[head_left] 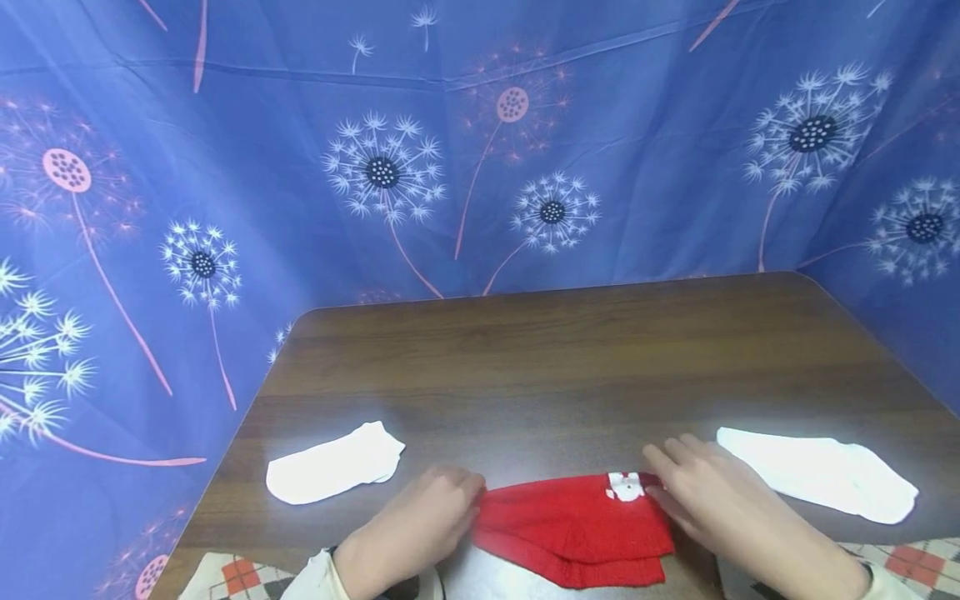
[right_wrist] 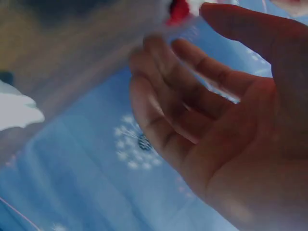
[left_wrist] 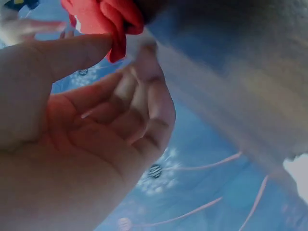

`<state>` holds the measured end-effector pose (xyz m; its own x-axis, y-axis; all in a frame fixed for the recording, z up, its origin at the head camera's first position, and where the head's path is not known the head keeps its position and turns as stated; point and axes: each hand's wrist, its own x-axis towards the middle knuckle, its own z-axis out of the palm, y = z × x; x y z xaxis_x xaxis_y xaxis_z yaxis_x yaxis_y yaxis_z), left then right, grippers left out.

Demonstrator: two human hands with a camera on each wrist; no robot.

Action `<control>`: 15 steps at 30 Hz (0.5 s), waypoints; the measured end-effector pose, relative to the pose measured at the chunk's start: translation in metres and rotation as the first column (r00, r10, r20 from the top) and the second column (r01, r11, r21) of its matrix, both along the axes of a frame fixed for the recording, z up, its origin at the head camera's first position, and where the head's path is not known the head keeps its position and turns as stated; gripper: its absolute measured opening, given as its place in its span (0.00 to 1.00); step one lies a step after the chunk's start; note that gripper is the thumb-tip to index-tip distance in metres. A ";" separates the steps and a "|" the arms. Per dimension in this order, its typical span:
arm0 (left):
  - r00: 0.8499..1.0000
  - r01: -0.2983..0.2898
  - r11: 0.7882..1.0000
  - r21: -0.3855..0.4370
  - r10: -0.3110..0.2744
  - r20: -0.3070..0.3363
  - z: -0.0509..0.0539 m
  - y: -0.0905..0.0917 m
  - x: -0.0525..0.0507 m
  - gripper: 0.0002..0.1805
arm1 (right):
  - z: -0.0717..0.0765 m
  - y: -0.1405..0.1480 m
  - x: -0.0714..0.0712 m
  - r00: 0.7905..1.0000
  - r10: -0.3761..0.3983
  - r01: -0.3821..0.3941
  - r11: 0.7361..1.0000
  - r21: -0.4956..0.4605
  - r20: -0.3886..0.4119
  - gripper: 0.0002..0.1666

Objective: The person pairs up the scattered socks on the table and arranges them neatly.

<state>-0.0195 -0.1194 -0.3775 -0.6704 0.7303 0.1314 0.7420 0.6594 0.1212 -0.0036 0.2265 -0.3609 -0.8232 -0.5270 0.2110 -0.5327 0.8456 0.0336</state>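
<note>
A folded red knitted piece with a white patch at its upper right lies at the table's near side; its exact kind is unclear. By its left end is my left hand. In the left wrist view, the thumb meets the red knit, while the curled fingers stand apart from the thumb. My right hand is at the patched end, its fingers spread and loosely bent. The right wrist view shows a gap between thumb and fingers, with a bit of red knit beyond them. Both wrist views are blurred.
A white sock lies left of my left hand, and another white sock lies just right of my right hand. They rest on a brown wooden table. A blue dandelion-print cloth hangs behind and beside the table.
</note>
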 end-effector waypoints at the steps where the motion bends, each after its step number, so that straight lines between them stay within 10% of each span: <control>1: 0.998 -0.003 1.000 -0.025 0.001 -0.055 0.002 0.001 0.004 0.05 | 0.003 -0.002 0.003 1.000 0.011 -0.011 1.000 0.000 -0.028 0.26; 8: 0.955 0.140 0.987 -0.081 -0.156 -0.250 0.005 0.012 0.027 0.23 | -0.010 -0.020 0.032 0.971 0.238 -0.237 0.970 -0.059 0.020 0.39; 15: 0.946 0.272 0.935 -0.226 -0.303 -0.116 -0.012 0.023 0.038 0.29 | -0.045 -0.028 0.042 0.862 0.277 -0.275 0.959 -0.068 0.424 0.50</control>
